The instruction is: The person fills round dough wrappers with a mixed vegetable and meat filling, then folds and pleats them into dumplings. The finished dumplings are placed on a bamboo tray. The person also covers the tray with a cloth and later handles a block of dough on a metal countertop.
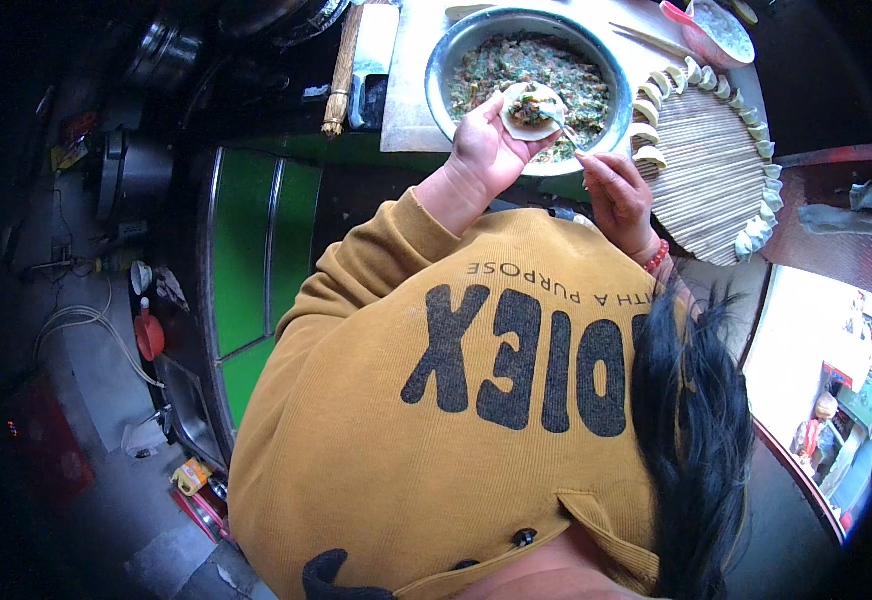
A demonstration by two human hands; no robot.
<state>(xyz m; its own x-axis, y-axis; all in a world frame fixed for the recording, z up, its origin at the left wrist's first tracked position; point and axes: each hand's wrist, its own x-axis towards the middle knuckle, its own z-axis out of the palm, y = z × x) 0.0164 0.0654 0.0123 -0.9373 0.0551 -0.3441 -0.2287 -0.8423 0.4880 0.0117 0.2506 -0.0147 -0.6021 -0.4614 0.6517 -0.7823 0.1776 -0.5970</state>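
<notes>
My left hand [487, 146] cradles a round dough wrapper [515, 129] on its fingers, over the near part of a metal bowl [436, 97]. A mound of chopped filling [532, 107] sits in the middle of the wrapper. Between the fingertips of my right hand [620, 191] is the thin handle of a metal utensil [571, 137], perhaps a spoon; its tip touches the filling and its shape there is unclear. More chopped green and reddish filling [511, 64] lies in the bowl. A red bead bracelet [657, 256] circles my right wrist.
Right of the bowl, a round slatted tray [706, 165] carries several folded dumplings [772, 187] along its rim. Behind it are a pink scoop [713, 37] with white powder and a wooden stick [653, 39]. A straw brush [338, 97] lies left of the board [406, 127]. Green cabinet doors [241, 247] stand at left.
</notes>
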